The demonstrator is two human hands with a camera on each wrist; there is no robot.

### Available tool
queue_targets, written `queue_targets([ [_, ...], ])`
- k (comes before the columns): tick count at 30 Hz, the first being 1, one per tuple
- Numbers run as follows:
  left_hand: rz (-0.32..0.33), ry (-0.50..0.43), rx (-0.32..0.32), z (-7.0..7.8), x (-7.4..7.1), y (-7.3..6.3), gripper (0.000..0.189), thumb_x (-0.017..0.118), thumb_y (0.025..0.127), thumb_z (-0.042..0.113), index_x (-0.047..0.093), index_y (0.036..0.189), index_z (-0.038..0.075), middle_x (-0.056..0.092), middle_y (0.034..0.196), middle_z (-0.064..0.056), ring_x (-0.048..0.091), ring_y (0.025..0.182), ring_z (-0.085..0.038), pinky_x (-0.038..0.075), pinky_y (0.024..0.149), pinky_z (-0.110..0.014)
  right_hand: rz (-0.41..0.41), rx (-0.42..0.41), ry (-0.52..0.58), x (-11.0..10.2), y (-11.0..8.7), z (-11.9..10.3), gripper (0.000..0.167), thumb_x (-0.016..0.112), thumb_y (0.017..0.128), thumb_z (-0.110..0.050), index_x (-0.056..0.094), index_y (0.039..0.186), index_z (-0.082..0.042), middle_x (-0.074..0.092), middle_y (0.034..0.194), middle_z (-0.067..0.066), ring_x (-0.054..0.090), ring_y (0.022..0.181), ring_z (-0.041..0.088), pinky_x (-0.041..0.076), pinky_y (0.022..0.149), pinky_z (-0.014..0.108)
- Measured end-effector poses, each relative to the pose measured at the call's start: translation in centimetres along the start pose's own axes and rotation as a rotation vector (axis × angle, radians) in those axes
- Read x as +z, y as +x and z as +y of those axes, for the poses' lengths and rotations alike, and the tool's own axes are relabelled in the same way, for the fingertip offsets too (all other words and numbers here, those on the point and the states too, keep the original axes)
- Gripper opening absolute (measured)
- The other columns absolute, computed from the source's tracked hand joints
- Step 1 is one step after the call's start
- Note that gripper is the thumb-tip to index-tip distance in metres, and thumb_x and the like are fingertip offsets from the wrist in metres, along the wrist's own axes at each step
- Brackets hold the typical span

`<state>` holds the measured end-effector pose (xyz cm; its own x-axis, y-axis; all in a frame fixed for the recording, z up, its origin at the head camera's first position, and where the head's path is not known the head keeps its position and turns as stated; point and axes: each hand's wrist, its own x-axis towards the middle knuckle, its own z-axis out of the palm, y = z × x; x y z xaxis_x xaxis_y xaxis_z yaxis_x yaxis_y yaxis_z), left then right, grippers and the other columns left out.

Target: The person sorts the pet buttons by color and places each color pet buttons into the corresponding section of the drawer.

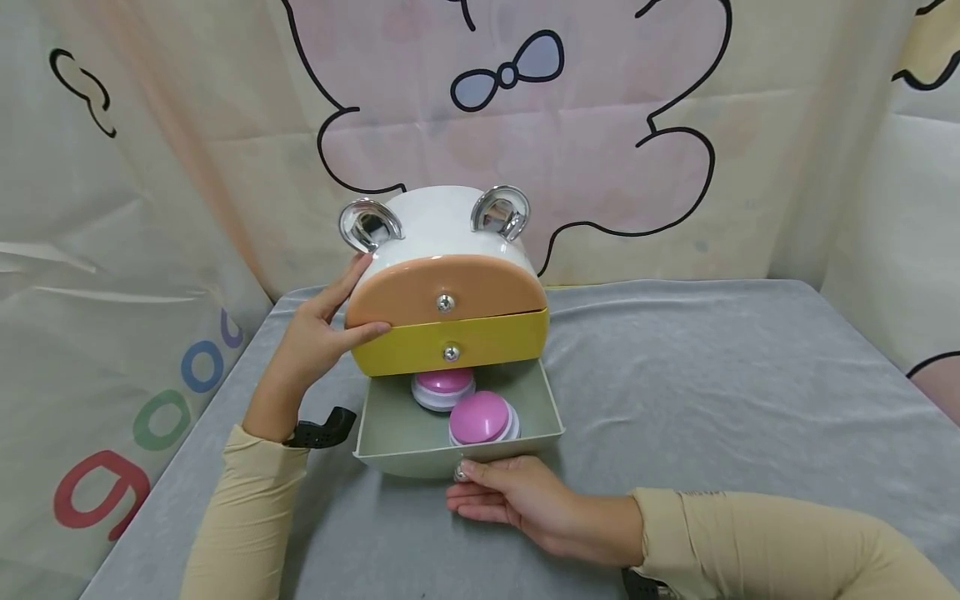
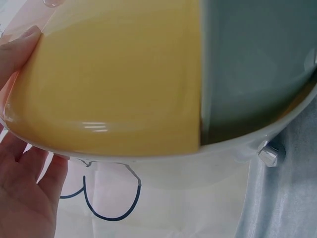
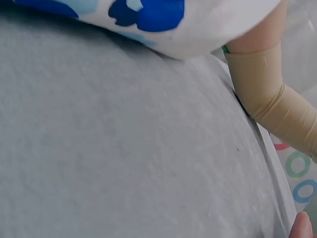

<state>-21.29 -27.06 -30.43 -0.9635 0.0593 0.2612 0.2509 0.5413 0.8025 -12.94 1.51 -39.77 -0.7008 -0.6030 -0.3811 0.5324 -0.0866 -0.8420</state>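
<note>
A small bear-shaped drawer box with silver ears stands on the table, tilted back a little. Its orange drawer and yellow drawer are closed, while the green bottom drawer is pulled out. Two round pieces with pink domed tops, a rear one and a front one, lie inside that drawer. My left hand grips the box's left side, thumb on the front, fingers along the side. At the drawer front, my right hand pinches the small silver knob with thumb and fingers.
Grey cloth covers the table. A printed curtain hangs close behind it, and another sheet with coloured letters hangs at the left. A silver leg shows under the box in the left wrist view.
</note>
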Motion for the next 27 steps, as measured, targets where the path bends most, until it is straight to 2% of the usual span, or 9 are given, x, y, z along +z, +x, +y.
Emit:
queue_targets([
  [7,0.003,-0.002,0.026,0.0,0.0,0.0,0.081,0.079,0.086,0.030,0.033,0.149,0.051,0.023,0.163,0.015,0.020,0.155,-0.016,0.024,0.122,-0.061,0.005,-0.013,-0.008,0.0,0.7,-0.5,0.037,0.060,0.100,-0.020,0.061,0.119,0.011,0.075,0.101,0.014,0.074,0.092,0.016,0.060,0.089,0.030],
  [12,0.005,0.000,0.013,-0.1,0.0,0.0,0.081,0.079,0.086,0.030,0.033,0.147,0.054,0.024,0.163,0.019,0.021,0.154,-0.013,0.024,0.122,-0.061,0.028,-0.031,-0.013,-0.2,1.3,-0.8,0.031,0.060,0.100,-0.018,0.062,0.116,0.009,0.075,0.100,0.014,0.074,0.090,0.015,0.060,0.088,0.029],
  [18,0.006,0.004,0.023,-0.1,0.0,0.0,0.081,0.079,0.085,0.030,0.033,0.148,0.053,0.024,0.163,0.017,0.021,0.154,-0.014,0.024,0.122,-0.061,0.038,-0.062,-0.026,-0.7,2.3,-1.5,0.033,0.059,0.101,-0.018,0.061,0.117,0.011,0.075,0.102,0.016,0.074,0.090,0.015,0.060,0.088,0.030],
  [27,-0.003,-0.005,0.002,0.0,0.0,-0.1,0.081,0.079,0.085,0.031,0.033,0.147,0.055,0.023,0.163,0.019,0.021,0.154,-0.015,0.023,0.122,-0.063,0.066,-0.100,-0.026,-0.9,4.2,-2.2,0.035,0.057,0.101,-0.015,0.058,0.121,0.015,0.075,0.103,0.018,0.074,0.089,0.015,0.060,0.088,0.030],
])
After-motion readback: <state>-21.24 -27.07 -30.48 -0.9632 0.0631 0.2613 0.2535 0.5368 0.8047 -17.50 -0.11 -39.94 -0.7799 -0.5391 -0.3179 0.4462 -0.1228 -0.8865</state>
